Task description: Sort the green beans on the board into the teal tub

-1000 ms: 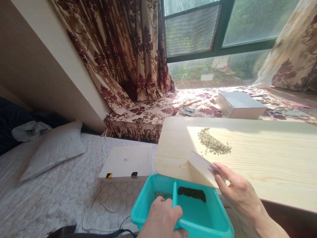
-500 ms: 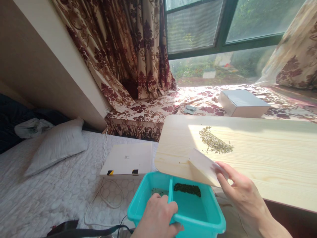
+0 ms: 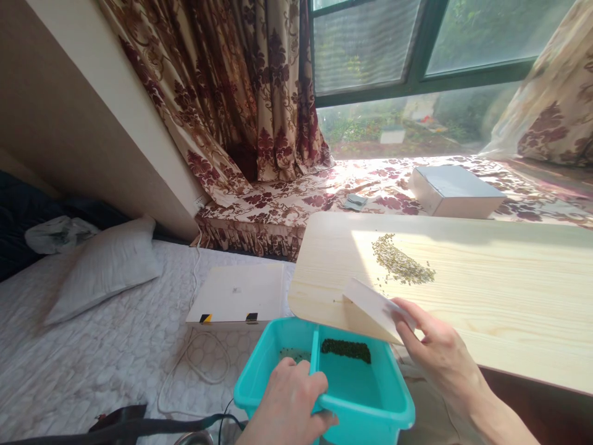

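Observation:
My left hand [image 3: 291,398] grips the near rim of a turquoise two-compartment bin [image 3: 365,405], its fingers reaching over into the left compartment. Dark green granules [image 3: 346,350] lie along the far side of the right compartment; a few bits [image 3: 294,355] show in the left one, partly behind my fingers. In my right hand [image 3: 435,340] is a thin white card [image 3: 377,307], tilted with its lower edge at the wooden table [image 3: 500,290]. Beyond the card, a curved patch of small greenish seed-like bits [image 3: 401,261] is spread on the tabletop. The bin sits under the table's near left edge.
A flat white box [image 3: 238,293] and a white cable [image 3: 197,371] lie on the quilted bed [image 3: 115,358], with a pillow [image 3: 109,266] farther left. On the window ledge stand a pale box [image 3: 456,191] and a small folded grey item [image 3: 355,202]. A dark strap [image 3: 167,428] crosses the bottom.
The bin has shifted left along with my left hand. The card in my right hand has moved slightly left near the table edge. The patch of bits looks unchanged.

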`<act>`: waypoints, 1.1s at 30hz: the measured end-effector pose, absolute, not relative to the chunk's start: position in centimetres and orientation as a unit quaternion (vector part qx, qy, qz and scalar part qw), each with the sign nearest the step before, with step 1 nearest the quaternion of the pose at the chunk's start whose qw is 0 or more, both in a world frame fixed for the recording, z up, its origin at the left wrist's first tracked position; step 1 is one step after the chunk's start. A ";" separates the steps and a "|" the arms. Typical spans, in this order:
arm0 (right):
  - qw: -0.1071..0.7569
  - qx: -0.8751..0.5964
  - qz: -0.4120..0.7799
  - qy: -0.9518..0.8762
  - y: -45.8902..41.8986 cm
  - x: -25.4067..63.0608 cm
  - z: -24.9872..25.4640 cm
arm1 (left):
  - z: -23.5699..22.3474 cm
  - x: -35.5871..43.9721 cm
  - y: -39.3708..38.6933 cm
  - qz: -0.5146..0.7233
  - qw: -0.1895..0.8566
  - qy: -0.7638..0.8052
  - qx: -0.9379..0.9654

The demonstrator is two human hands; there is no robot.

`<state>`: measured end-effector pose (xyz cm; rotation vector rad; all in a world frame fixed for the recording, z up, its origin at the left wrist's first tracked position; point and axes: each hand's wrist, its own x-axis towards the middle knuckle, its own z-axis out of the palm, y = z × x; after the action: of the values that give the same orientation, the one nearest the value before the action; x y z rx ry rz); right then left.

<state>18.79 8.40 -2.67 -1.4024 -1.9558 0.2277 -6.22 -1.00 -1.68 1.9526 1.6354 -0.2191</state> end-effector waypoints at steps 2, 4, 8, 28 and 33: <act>0.367 -0.524 0.093 -0.763 8.8 18.2 -2.8 | -2.1 -6.6 -1.2 -0.087 0.294 0.611 0.730; 0.377 -0.504 0.108 -0.769 8.8 17.6 -2.7 | -2.5 -6.9 -1.5 -0.084 0.293 0.618 0.725; 0.348 -0.478 0.188 -0.784 7.8 17.3 -1.9 | -2.6 -7.4 -1.8 -0.082 0.290 0.634 0.712; 0.306 -0.544 -0.029 -0.781 10.8 18.1 -0.8 | -2.4 -7.0 -1.2 -0.107 0.300 0.615 0.722; 0.327 -0.537 -0.010 -0.778 10.1 18.0 -0.4 | -2.2 -7.0 -1.2 -0.100 0.292 0.623 0.719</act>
<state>17.97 10.15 -0.40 -1.4064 -2.0367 -0.0270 -7.02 -1.20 -2.20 1.9169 1.6603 -0.2663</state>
